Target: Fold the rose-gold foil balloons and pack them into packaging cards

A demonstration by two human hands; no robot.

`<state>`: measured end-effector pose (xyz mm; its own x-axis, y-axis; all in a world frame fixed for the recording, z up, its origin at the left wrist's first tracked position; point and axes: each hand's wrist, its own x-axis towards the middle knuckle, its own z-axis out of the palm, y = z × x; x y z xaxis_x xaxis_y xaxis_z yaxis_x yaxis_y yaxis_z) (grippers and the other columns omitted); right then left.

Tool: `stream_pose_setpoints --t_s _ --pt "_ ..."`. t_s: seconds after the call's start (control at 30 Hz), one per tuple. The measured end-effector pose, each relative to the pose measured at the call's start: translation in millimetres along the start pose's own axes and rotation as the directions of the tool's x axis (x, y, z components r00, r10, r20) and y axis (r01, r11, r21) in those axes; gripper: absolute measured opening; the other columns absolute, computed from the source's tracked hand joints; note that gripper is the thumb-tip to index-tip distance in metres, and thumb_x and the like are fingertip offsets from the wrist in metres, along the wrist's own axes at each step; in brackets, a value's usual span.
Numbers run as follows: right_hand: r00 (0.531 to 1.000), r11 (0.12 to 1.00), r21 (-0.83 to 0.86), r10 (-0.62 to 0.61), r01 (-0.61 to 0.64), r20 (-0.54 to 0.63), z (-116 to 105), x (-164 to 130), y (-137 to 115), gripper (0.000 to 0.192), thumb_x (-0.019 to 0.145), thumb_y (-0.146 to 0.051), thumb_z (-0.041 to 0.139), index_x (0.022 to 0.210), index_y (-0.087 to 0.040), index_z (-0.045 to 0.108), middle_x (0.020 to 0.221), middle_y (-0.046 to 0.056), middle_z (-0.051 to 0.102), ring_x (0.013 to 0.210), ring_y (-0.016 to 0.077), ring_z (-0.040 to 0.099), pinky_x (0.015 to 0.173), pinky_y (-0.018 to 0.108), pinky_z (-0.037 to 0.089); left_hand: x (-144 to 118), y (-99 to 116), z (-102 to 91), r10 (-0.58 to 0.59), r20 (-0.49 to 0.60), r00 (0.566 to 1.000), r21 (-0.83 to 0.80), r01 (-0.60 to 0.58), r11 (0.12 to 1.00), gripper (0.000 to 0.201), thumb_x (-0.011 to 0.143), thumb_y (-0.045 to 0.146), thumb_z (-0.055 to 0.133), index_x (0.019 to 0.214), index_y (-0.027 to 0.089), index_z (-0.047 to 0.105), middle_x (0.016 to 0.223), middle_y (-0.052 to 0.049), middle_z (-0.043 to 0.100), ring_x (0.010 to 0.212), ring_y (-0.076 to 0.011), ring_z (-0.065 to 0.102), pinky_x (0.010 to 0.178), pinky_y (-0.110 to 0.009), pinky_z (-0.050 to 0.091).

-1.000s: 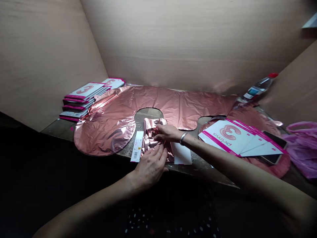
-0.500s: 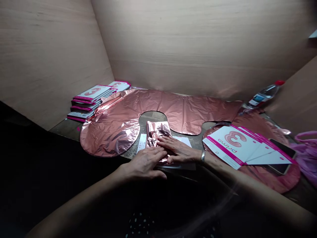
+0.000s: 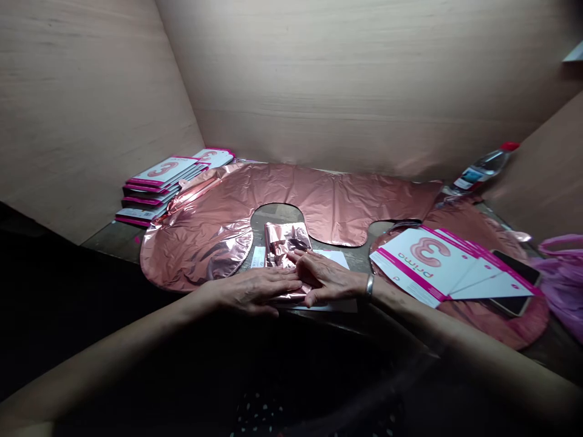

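- Folded rose-gold foil balloon [image 3: 285, 243] lies at the near edge of the worktop [image 3: 109, 240], on a white card [image 3: 334, 260], in the notch of a larger balloon.
- Left hand [image 3: 255, 288] lies flat, palm down, fingers straight, pressing the near part of the folded foil; its grip is not closed on anything.
- Right hand [image 3: 325, 278] lies flat too, fingers spread across the foil and the card, touching the left hand's fingertips; nothing is clasped. A silver bracelet [image 3: 368, 285] sits on its wrist.
- Barcode strip [image 3: 258, 257] lies just left of the folded foil.
- Large flat rose-gold balloon [image 3: 319, 194] spreads across the worktop behind the hands.
- Fanned "primo" header cards [image 3: 428, 261] rest to the right, with a dark phone [image 3: 517, 282] partly under them.
- Stacked packs [image 3: 157, 185] sit far left.
- Water bottle [image 3: 483, 167] lies far right, a pink plastic bag [image 3: 565, 279] at the right edge.
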<state>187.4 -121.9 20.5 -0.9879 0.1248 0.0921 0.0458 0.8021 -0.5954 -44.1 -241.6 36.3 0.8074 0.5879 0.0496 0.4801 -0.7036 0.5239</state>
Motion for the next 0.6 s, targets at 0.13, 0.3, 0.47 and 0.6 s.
stream_pose_setpoints --t_s 0.13,0.3,0.47,0.6 --pt "0.997 1.000 -0.020 -0.006 0.007 0.077 -4.8 -0.7 6.1 0.115 0.074 -0.086 0.045 0.155 -0.010 0.017 0.143 0.023 0.045 0.134 0.0357 0.040 0.111 0.053 0.029 1.8 3.4 -9.1 -0.045 0.007 0.999 -0.080 0.045 0.996 0.052 0.101 0.032 0.040 0.152 0.023 0.033 0.155 -0.008 0.038 0.146 -0.0248 0.031 0.121 -0.040 0.022" --pt "0.999 0.993 -0.117 -0.010 0.015 0.045 8.3 -18.1 3.8 0.119 0.073 -0.083 0.051 0.157 -0.011 0.006 0.160 0.025 0.016 0.149 0.0351 0.012 0.119 0.053 0.018 1.1 4.8 -4.8 -0.054 0.046 0.997 -0.062 0.057 0.996 0.070 0.094 0.046 0.054 0.154 0.021 0.028 0.161 -0.009 0.024 0.150 -0.0287 0.015 0.123 -0.043 0.013" --pt "0.999 0.966 -0.257 0.010 -0.021 -0.041 29.8 -44.4 -15.4 0.113 0.078 -0.078 0.052 0.157 -0.010 0.007 0.161 0.023 0.013 0.150 0.0336 0.006 0.121 0.053 0.017 -4.1 -0.2 6.7 -0.018 0.039 0.999 0.002 0.018 1.000 0.096 0.084 0.051 0.067 0.157 0.017 0.015 0.162 -0.015 0.014 0.150 -0.0313 0.010 0.123 -0.046 0.011" --pt "0.999 0.962 -0.273 0.003 -0.017 -0.051 28.7 -46.0 -20.8 0.107 0.082 -0.074 0.053 0.156 -0.006 0.015 0.157 0.026 0.023 0.148 0.0354 0.017 0.119 0.055 0.023 -2.6 -0.5 7.9 -0.016 0.022 1.000 0.022 0.015 1.000 0.070 0.096 0.038 0.052 0.156 0.020 0.021 0.161 -0.011 0.021 0.150 -0.0249 0.015 0.124 -0.043 0.012"
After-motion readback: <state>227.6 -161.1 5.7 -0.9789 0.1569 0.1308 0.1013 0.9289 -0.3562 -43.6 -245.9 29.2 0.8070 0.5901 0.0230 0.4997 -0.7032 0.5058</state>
